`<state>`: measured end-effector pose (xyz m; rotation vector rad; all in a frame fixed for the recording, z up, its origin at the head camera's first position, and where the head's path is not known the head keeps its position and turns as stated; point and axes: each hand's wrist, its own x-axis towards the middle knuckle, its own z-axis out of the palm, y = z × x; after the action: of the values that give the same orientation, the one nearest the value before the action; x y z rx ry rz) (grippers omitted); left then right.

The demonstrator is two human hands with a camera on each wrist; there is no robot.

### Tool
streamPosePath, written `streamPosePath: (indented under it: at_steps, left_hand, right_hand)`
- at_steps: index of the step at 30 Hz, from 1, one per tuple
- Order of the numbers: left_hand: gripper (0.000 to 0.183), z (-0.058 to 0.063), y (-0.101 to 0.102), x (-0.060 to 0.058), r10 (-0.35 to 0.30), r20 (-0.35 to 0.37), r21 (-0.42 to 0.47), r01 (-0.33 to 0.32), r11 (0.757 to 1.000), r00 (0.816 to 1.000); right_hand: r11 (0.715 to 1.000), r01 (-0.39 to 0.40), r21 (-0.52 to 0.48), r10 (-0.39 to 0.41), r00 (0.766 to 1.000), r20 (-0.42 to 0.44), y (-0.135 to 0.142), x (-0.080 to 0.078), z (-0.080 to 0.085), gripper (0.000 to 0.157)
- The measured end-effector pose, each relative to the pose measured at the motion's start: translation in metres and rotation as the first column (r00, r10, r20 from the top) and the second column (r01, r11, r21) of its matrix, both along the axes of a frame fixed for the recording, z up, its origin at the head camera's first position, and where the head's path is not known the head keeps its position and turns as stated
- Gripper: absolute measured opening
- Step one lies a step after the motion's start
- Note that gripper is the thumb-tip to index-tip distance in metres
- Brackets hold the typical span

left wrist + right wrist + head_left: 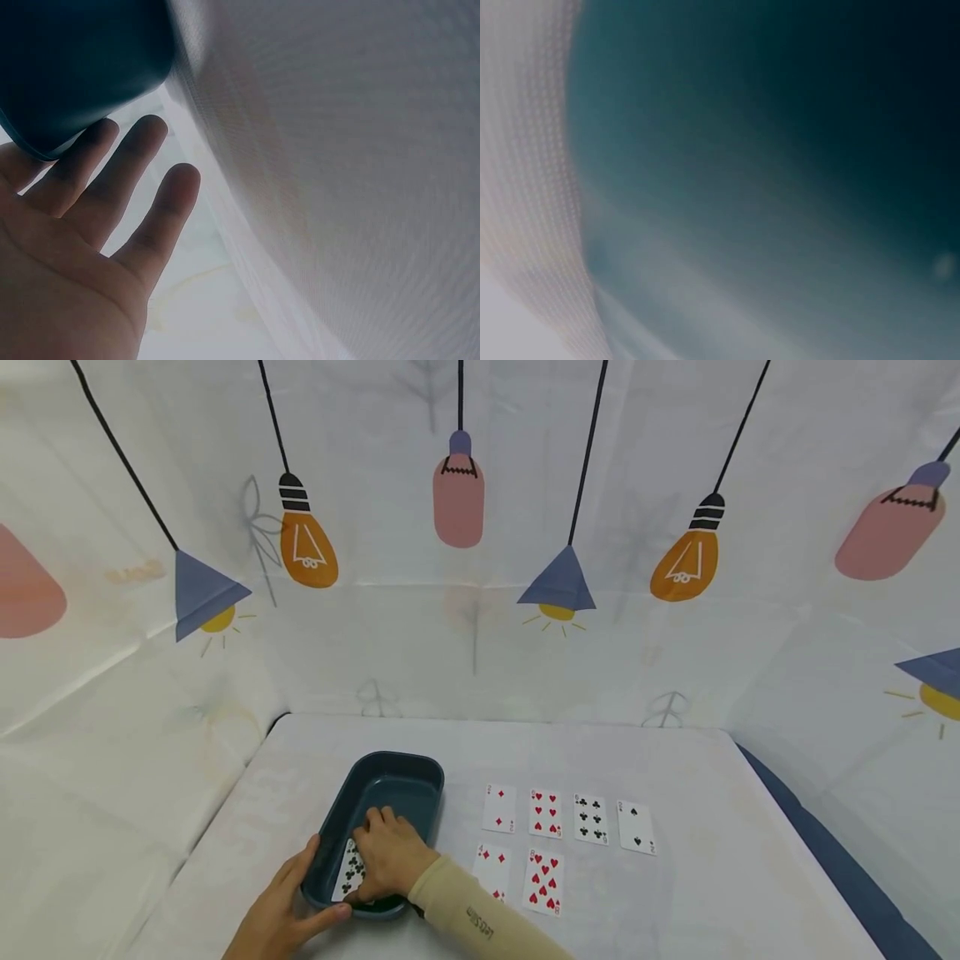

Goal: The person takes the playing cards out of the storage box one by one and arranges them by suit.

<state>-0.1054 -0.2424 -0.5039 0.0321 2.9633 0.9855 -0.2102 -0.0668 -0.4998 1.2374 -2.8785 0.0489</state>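
A dark teal tray (429,768) with rounded corners stands on the white table. My left hand (273,906) is at its near left corner, thumb by the near rim and fingers along the left side. In the left wrist view, fairly straight fingers (124,176) touch or lie close to the tray's outer wall (90,67). Inside the tray, my right hand (393,856) reaches down over a clubs playing card (348,870), its thumb near the card's lower end. The palm hides whether it pinches a card. The right wrist view shows mostly blurred tray wall (705,150).
Right of the tray lie face-up cards in two rows. At the back are a two of diamonds (498,808), a hearts card (545,813), a clubs card (591,820) and a two of spades (636,827). In front are a diamonds card (492,864) and a hearts card (543,882).
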Motion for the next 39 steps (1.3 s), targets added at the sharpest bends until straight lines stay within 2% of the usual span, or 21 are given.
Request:
streamPosePath:
  at_steps: [6,14,25,32,39]
  left_hand:
    - [0.110,0.002,0.000,0.002,-0.002,0.035,0.009,0.002,1.000,0.999]
    - [0.113,0.004,0.000,0.000,0.013,0.128,0.027,-0.017,0.999,0.992]
    - [0.115,0.005,0.001,-0.001,0.018,0.127,0.018,-0.021,1.000,0.992]
    - [0.120,0.006,0.004,-0.003,0.058,0.167,-0.015,-0.056,0.998,0.984]
    - [0.121,0.008,0.006,-0.004,0.067,0.185,-0.013,-0.066,0.998,0.980]
  right_hand:
    - [1.000,-0.005,-0.003,0.005,1.000,0.018,0.001,0.001,0.002,0.083]
    - [0.999,0.002,-0.034,-0.001,0.999,0.036,0.002,0.000,0.003,0.086]
    - [0.997,0.007,-0.074,-0.003,0.998,0.060,0.005,-0.004,0.009,0.085]
    - [0.995,0.011,-0.097,-0.005,0.998,0.060,0.011,-0.008,0.012,0.084]
    - [0.996,0.000,-0.088,0.003,0.999,0.041,0.015,-0.009,0.012,0.084]
